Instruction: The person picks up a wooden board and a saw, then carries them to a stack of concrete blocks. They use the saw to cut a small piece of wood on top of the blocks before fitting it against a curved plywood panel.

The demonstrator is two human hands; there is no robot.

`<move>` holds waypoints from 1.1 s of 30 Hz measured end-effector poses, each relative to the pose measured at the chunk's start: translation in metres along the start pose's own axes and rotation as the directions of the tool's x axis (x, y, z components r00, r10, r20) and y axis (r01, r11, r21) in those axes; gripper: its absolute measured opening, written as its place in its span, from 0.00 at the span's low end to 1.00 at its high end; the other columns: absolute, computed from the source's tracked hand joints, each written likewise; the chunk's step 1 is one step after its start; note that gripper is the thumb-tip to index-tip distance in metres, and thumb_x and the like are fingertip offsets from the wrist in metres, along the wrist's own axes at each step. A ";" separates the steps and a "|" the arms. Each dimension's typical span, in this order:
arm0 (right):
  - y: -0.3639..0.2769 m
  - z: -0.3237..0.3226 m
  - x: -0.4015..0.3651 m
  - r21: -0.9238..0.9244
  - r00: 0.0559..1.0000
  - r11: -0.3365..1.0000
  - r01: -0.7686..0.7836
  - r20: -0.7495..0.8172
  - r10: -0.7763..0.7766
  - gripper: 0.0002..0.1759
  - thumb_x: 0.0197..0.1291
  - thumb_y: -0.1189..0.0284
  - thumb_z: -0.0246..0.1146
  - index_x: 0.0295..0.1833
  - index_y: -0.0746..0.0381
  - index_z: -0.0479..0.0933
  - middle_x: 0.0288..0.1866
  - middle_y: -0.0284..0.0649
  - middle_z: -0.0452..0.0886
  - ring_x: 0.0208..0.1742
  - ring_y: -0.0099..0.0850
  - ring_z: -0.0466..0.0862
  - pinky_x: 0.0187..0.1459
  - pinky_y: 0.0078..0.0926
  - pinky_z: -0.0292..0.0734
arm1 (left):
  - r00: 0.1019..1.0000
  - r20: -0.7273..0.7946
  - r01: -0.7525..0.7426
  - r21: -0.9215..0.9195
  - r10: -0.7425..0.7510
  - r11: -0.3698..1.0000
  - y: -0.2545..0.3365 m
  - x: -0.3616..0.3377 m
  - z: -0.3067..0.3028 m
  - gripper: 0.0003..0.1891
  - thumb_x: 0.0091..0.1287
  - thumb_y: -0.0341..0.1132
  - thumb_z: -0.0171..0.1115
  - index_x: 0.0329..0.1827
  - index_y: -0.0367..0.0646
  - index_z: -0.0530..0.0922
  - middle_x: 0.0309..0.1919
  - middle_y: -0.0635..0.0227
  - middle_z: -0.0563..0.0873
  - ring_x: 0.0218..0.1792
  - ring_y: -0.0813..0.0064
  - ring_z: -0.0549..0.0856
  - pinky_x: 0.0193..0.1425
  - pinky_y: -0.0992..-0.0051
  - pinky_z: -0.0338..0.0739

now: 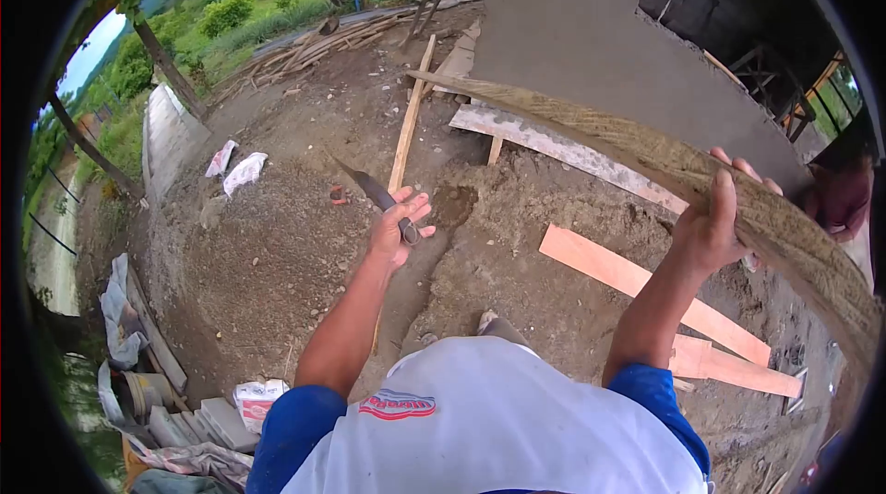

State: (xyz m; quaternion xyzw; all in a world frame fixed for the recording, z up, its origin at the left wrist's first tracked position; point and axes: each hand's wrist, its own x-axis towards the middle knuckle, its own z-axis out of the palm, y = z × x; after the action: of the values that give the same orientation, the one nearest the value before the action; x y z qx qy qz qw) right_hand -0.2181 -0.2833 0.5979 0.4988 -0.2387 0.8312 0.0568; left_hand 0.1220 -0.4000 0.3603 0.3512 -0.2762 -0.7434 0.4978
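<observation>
Above the right side of bare brown dirt ground (277,254), long rough grey-brown wooden plank (600,130) held slantwise, clear of the soil, right hand (712,225) wrapped around it for support. Further left, left hand (397,234) clenched on dark curved-blade knife (369,188), tip kept pointing away from the body. Underneath, pale orange boards (632,279) flat on the dirt.

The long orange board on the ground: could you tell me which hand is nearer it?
Right. The right hand grips a rough plank above the board; the left hand holds a blade farther left.
</observation>
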 end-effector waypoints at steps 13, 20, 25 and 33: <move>-0.187 -0.329 -0.129 0.011 0.817 0.921 -0.388 -0.458 0.350 0.28 0.53 0.76 0.67 0.60 0.55 0.69 0.54 0.39 0.78 0.61 0.42 0.76 0.71 0.50 0.63 | 0.928 -0.095 0.371 0.295 -0.359 0.880 -0.161 0.062 0.071 0.42 0.61 0.44 0.70 0.75 0.43 0.57 0.60 0.52 0.78 0.55 0.58 0.81 0.53 0.56 0.77; -0.334 -0.426 -0.115 -0.032 0.742 0.897 -0.441 -0.576 0.344 0.28 0.52 0.72 0.68 0.59 0.57 0.69 0.51 0.39 0.75 0.57 0.39 0.75 0.67 0.46 0.65 | 0.756 -0.348 0.618 0.102 -0.554 0.779 -0.304 0.128 0.132 0.40 0.64 0.57 0.65 0.71 0.42 0.63 0.59 0.46 0.72 0.58 0.39 0.75 0.65 0.40 0.70; -0.355 -0.421 -0.091 -0.079 0.697 0.881 -0.467 -0.646 0.311 0.32 0.49 0.74 0.70 0.59 0.58 0.65 0.49 0.36 0.74 0.52 0.35 0.74 0.63 0.44 0.68 | 0.829 -0.259 0.490 -0.091 -0.495 0.867 -0.339 0.127 0.169 0.29 0.71 0.55 0.58 0.68 0.47 0.71 0.63 0.62 0.77 0.64 0.56 0.75 0.68 0.48 0.69; -0.324 -0.422 -0.069 -0.139 0.709 0.887 -0.441 -0.660 0.249 0.35 0.48 0.70 0.71 0.63 0.57 0.64 0.46 0.34 0.74 0.51 0.34 0.75 0.62 0.45 0.71 | 0.834 -0.233 0.528 0.066 -0.501 0.847 -0.340 0.207 0.132 0.26 0.67 0.48 0.67 0.63 0.46 0.76 0.60 0.65 0.81 0.62 0.59 0.77 0.67 0.50 0.69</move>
State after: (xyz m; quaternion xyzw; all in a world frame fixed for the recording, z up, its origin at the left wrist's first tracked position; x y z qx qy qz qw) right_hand -0.4146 0.2029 0.4852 0.1264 -0.4134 0.9005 0.0461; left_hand -0.2223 -0.4657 0.1300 0.5189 -0.1652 -0.7900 0.2817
